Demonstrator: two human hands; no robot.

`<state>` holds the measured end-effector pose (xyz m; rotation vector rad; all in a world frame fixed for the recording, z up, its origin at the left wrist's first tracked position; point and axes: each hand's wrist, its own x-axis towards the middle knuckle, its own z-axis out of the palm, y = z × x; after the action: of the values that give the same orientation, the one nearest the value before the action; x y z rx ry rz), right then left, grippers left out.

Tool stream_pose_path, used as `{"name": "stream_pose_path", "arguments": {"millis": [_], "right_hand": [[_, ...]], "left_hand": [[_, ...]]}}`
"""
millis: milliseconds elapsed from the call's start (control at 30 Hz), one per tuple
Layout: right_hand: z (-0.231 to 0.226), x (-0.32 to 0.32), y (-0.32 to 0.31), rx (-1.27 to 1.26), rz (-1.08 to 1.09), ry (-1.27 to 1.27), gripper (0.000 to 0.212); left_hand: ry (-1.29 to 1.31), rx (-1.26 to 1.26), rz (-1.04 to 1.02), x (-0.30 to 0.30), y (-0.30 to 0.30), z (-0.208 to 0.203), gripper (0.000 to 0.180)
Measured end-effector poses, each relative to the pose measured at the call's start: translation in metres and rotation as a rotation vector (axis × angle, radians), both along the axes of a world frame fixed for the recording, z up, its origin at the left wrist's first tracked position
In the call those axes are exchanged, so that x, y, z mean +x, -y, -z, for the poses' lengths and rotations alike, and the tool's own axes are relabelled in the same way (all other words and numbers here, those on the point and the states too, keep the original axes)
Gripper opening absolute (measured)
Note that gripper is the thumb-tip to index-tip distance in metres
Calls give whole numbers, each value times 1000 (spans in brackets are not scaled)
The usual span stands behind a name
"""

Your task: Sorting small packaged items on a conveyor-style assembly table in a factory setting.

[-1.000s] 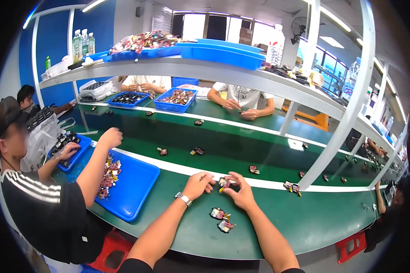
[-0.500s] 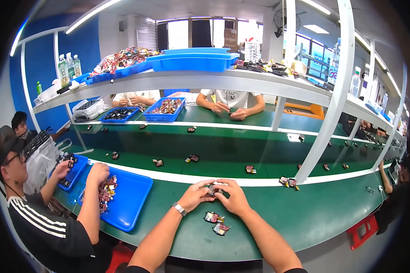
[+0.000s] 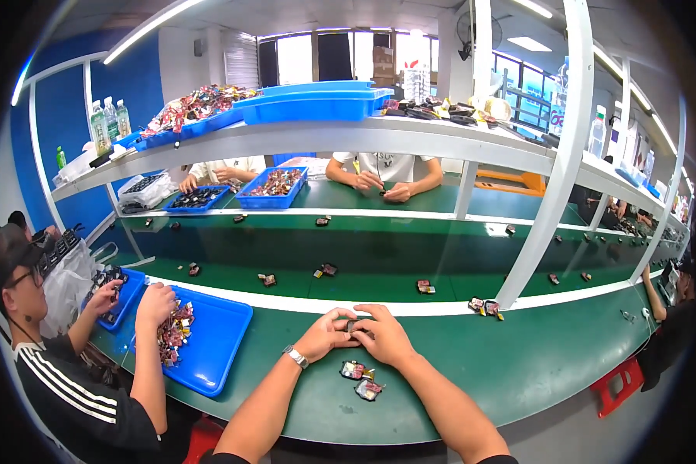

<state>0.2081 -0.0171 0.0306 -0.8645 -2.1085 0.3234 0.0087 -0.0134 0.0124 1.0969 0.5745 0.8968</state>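
Note:
Over the green table (image 3: 456,379), my left hand (image 3: 322,339) and my right hand (image 3: 384,338) are close together. Both are closed on one small dark part (image 3: 353,326), which shows only as a thin edge between the fingertips; its kind cannot be made out. Below my hands lie two small electronic assemblies in red, black and silver: one assembly (image 3: 353,370) is slightly nearer my left wrist, and the other assembly (image 3: 369,389) lies just in front of it, closer to me. Neither is touched by my hands.
At left, a co-worker's hand (image 3: 155,303) reaches over a blue tray (image 3: 223,340) partly filled with similar pieces. Beyond a white rail (image 3: 325,305), scattered assemblies (image 3: 425,286) lie on a green strip. A white post (image 3: 545,170) and shelf (image 3: 441,141) stand ahead.
The dark part has turned from showing its flat side to nearly edge-on, and my fingers have closed in around it. The whole view has shifted slightly.

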Motion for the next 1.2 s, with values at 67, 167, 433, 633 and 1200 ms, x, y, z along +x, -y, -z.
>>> {"name": "stream_pose_path", "arguments": {"millis": [67, 167, 433, 633, 1200], "right_hand": [[0, -2, 0, 3, 12, -3, 9], [-1, -2, 1, 6, 21, 5, 9], [2, 6, -1, -77, -110, -6, 10], [2, 0, 4, -26, -25, -28, 10], [13, -15, 7, -97, 59, -168, 13]], "left_hand": [[-2, 48, 17, -1, 0, 0, 42], [-63, 73, 25, -1, 1, 1, 42], [-48, -2, -10, 1, 2, 1, 32], [-30, -10, -26, 1, 2, 1, 27], [53, -48, -57, -2, 1, 3, 25]]}}
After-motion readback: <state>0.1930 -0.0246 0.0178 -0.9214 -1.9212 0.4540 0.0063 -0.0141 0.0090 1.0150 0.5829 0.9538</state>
